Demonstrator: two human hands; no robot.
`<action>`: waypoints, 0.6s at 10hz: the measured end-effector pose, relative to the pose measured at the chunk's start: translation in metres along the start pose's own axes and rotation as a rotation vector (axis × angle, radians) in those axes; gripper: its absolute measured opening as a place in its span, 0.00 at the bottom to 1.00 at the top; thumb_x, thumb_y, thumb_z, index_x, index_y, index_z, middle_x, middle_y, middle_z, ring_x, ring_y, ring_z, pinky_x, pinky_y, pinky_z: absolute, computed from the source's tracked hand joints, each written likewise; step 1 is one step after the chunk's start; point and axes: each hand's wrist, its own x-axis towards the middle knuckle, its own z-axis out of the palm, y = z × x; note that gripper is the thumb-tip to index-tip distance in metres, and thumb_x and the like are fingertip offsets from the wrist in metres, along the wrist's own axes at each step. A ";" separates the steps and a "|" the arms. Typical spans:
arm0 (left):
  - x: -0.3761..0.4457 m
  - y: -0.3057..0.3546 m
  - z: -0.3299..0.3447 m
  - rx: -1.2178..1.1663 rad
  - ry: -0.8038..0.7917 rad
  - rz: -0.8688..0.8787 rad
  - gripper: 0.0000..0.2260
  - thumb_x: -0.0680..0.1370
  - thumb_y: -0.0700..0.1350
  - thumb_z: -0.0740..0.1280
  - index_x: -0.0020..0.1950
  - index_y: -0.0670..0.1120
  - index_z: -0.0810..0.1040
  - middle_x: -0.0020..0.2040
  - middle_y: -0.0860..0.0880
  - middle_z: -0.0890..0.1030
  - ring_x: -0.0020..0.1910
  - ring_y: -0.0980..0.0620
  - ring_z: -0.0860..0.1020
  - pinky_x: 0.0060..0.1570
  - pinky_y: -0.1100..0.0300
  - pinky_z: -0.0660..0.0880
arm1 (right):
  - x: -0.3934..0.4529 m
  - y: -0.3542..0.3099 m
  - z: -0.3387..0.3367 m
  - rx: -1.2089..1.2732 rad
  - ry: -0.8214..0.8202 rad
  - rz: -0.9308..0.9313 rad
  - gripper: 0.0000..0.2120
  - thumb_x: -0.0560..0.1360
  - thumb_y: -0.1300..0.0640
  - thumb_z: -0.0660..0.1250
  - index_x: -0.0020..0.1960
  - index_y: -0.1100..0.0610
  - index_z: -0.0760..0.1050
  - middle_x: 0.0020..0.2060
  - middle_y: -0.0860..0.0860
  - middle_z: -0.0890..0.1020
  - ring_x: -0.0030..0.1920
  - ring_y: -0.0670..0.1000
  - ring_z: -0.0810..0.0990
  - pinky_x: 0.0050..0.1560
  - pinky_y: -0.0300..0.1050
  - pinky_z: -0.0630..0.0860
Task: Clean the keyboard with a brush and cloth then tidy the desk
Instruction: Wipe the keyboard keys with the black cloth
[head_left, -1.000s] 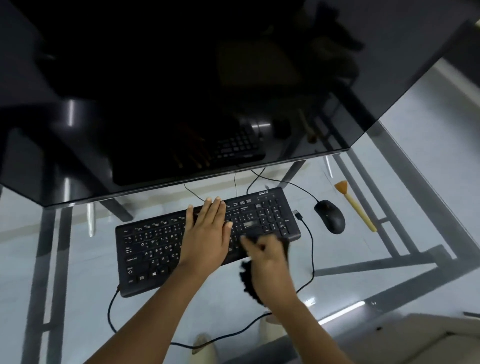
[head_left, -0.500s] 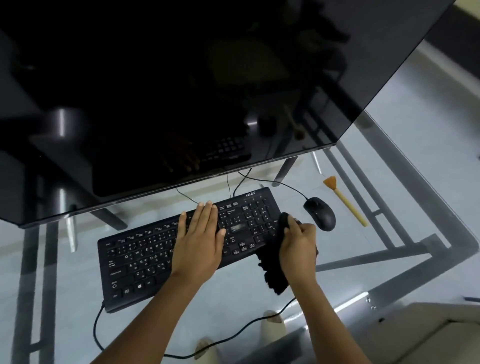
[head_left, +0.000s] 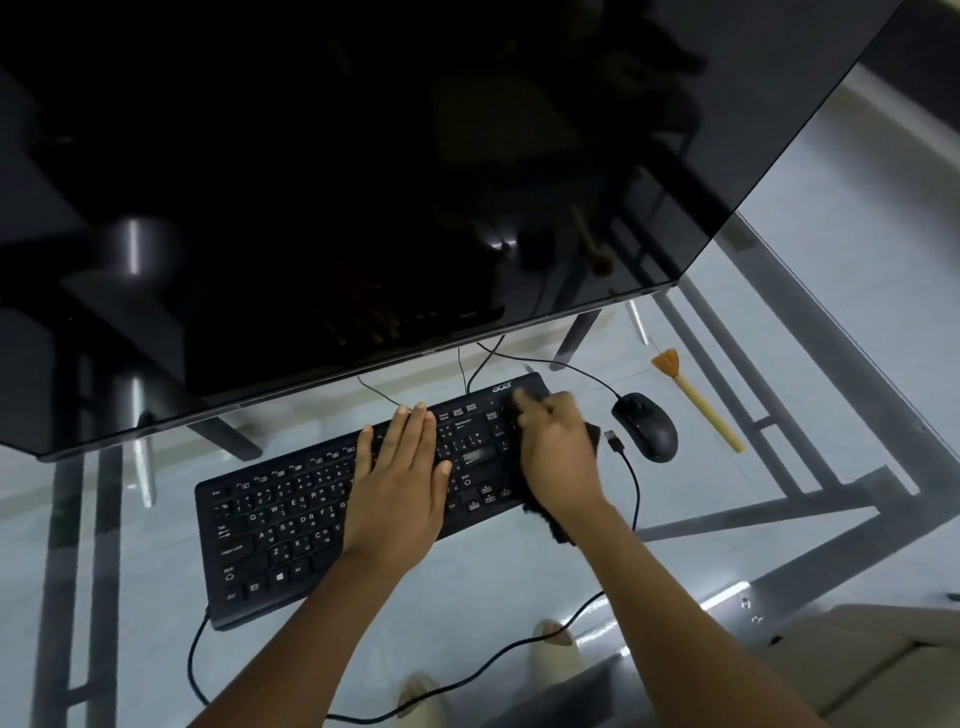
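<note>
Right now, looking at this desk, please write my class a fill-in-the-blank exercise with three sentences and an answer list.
1. The left hand lies flat on the ____, its fingers straight.
2. The right hand wipes the number-pad end with a dark ____.
3. The brush lies untouched on the glass desk, to the right of the ____.

Missing words: keyboard; cloth; mouse.

glass desk (head_left: 857, 415), pale tiled floor (head_left: 883, 208)
</note>
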 end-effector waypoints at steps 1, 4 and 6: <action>0.000 -0.002 0.000 0.019 0.001 0.001 0.25 0.83 0.53 0.48 0.77 0.43 0.59 0.77 0.48 0.59 0.77 0.50 0.52 0.74 0.43 0.52 | 0.017 -0.013 -0.002 -0.051 0.026 0.077 0.14 0.77 0.62 0.58 0.60 0.56 0.76 0.51 0.53 0.72 0.48 0.51 0.70 0.47 0.40 0.66; -0.001 0.000 0.001 0.017 -0.019 0.003 0.25 0.83 0.54 0.46 0.77 0.43 0.58 0.77 0.47 0.59 0.77 0.50 0.52 0.74 0.42 0.52 | 0.012 -0.008 0.005 -0.035 0.116 0.029 0.17 0.77 0.66 0.59 0.62 0.56 0.78 0.49 0.52 0.72 0.46 0.52 0.73 0.53 0.42 0.75; 0.000 0.001 0.000 0.020 -0.026 0.010 0.25 0.83 0.54 0.46 0.76 0.43 0.59 0.77 0.47 0.60 0.77 0.49 0.54 0.73 0.43 0.51 | 0.026 -0.007 0.003 -0.088 0.029 -0.004 0.19 0.77 0.65 0.57 0.63 0.52 0.77 0.50 0.51 0.71 0.47 0.50 0.70 0.49 0.42 0.71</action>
